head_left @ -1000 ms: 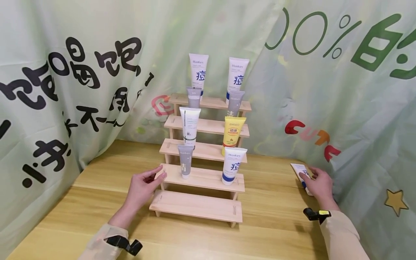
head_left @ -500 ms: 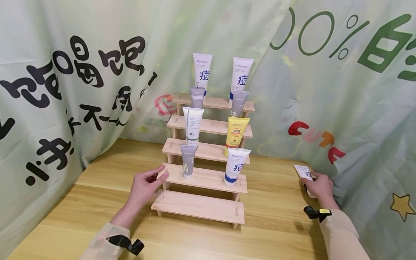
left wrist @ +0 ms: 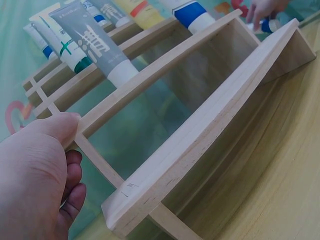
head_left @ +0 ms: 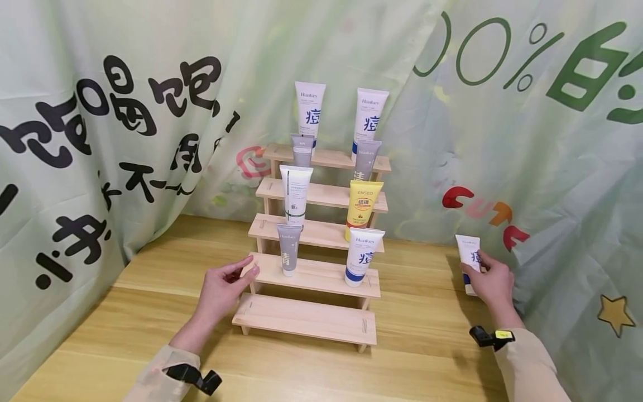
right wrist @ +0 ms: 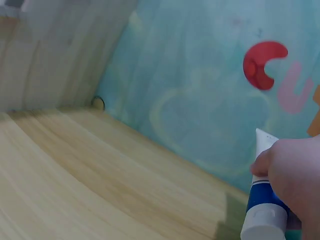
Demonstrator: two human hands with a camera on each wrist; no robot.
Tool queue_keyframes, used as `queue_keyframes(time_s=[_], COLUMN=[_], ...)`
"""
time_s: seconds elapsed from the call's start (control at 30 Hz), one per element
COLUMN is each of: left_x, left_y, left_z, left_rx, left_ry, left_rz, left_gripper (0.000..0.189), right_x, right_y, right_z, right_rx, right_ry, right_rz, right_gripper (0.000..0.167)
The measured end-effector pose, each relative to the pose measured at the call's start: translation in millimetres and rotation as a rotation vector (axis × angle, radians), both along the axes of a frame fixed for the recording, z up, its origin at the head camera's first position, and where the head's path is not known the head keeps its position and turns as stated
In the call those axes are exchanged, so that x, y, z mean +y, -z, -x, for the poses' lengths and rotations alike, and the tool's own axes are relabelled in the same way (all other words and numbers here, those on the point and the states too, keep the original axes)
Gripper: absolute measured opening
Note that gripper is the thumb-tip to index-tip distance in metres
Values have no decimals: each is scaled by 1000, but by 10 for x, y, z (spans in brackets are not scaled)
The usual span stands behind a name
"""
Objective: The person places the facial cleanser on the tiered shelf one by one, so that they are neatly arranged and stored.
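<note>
My right hand (head_left: 492, 282) grips a white squeeze tube (head_left: 469, 251) with a blue band, at the table's right side; in the right wrist view its white cap points down. My left hand (head_left: 223, 285) pinches the left end of the second step from the bottom of a wooden tiered stand (head_left: 306, 317). On that step stand a small grey tube (head_left: 288, 248) and a white and blue tube (head_left: 363, 254). Higher up are a white tube with a green line (head_left: 295, 192), a yellow tube (head_left: 364, 204), two grey tubes, and two white and blue tubes on top.
The wooden table (head_left: 422, 352) extends around the stand. Printed curtains (head_left: 417, 123) hang behind it and along both sides, the right one close to my right hand. Both wrists wear black camera mounts (head_left: 193, 378).
The tube in my right hand has gone from lying tilted at the tabletop to upright and slightly raised. My left hand stays on the stand. The head view shifted slightly.
</note>
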State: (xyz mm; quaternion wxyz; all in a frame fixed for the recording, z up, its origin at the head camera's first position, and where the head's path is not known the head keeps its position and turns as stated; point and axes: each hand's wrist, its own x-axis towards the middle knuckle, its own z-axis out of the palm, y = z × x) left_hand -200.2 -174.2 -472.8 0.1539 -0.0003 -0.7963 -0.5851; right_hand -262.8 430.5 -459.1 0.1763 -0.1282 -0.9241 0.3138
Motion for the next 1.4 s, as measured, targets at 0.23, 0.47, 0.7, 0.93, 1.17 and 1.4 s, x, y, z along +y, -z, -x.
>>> queue_keyframes(time_s=[0.23,0.47,0.7,0.93,1.17,1.4], left_x=[-6,-2,-1,0,0,9], left_y=[22,30,24,6,14,9], left_z=[-3,0,5,4,-4,-11], left_rx=[-14,-11,-2,14,14,10], left_ry=[2,0,0,-7,-4,-6], left_rz=[9,8,8,4,6,11], left_gripper=[42,42,42,41,41,42], right_x=[-225,-424,-572,-743,-986,-1177], right_y=[-126,-230,-360,-514,-621,-647], right_z=[-143,-270,-366,-493,-662,-768], right_rx=[85,173,252,326,455,590], right_ry=[34,57,51,35,-22,-108], right_rz=[131,149,122,133,151,176], right_gripper=[70,67,65,65,63,67])
